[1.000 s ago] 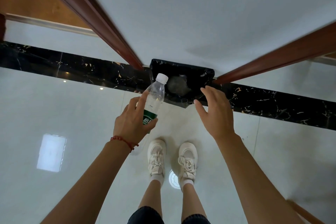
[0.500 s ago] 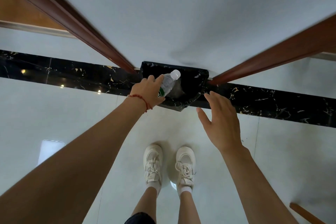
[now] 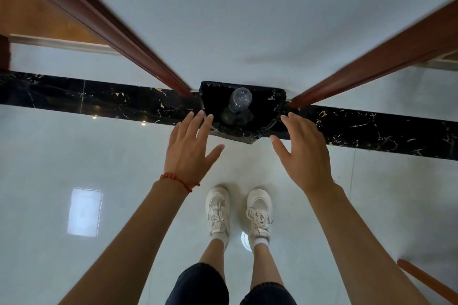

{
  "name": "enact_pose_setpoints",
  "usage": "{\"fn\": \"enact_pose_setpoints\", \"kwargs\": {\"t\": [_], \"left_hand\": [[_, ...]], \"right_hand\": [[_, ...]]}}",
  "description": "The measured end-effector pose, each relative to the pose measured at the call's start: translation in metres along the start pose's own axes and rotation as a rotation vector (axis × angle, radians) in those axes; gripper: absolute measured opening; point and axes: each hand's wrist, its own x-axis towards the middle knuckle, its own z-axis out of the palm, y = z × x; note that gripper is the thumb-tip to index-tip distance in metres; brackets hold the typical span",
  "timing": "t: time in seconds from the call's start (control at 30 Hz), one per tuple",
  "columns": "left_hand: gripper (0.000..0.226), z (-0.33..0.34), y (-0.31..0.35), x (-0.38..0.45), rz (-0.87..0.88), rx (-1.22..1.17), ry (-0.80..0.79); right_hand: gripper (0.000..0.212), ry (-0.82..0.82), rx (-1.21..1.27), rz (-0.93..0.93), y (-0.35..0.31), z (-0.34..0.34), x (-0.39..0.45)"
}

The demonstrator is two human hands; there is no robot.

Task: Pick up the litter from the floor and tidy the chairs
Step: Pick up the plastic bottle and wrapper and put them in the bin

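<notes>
A clear plastic bottle (image 3: 240, 99) lies inside a black bin lined with a black bag (image 3: 272, 104), which stands on the floor at the corner of a white wall. Some crumpled grey litter (image 3: 235, 116) lies under the bottle. My left hand (image 3: 190, 151) hovers just left of the bin's rim, fingers straight and spread, holding nothing. My right hand (image 3: 303, 153) hovers at the bin's right rim, fingers also spread and empty. A red string bracelet is on my left wrist.
Glossy white floor tiles (image 3: 74, 156) with a black marble border strip (image 3: 99, 99) run across the view. Dark red wooden trims (image 3: 111, 32) frame the white wall (image 3: 247, 20) on both sides. My white shoes (image 3: 218, 213) stand below the bin. A wooden edge (image 3: 426, 282) shows bottom right.
My left hand carried the bottle over the bin and let it go; the bottle now lies in the bin. The left hand has drawn back, open. The right hand stayed beside the rim.
</notes>
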Motion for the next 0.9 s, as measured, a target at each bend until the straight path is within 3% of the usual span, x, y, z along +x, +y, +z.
{"fn": "enact_pose_setpoints", "kwargs": {"t": [0.53,0.73,0.9], "left_hand": [[0.063,-0.182,0.057,-0.107,-0.006,0.048,0.046],[0.062,-0.217,0.065,-0.113,0.082,0.078,0.022],[0.062,-0.245,0.070,-0.106,0.262,0.107,-0.004]], "right_hand": [[0.057,0.014,-0.043,0.010,-0.068,-0.174,-0.087],[0.056,0.111,-0.047,0.131,-0.074,-0.216,-0.123],[0.052,0.200,-0.058,0.322,-0.088,-0.231,-0.160]]}}
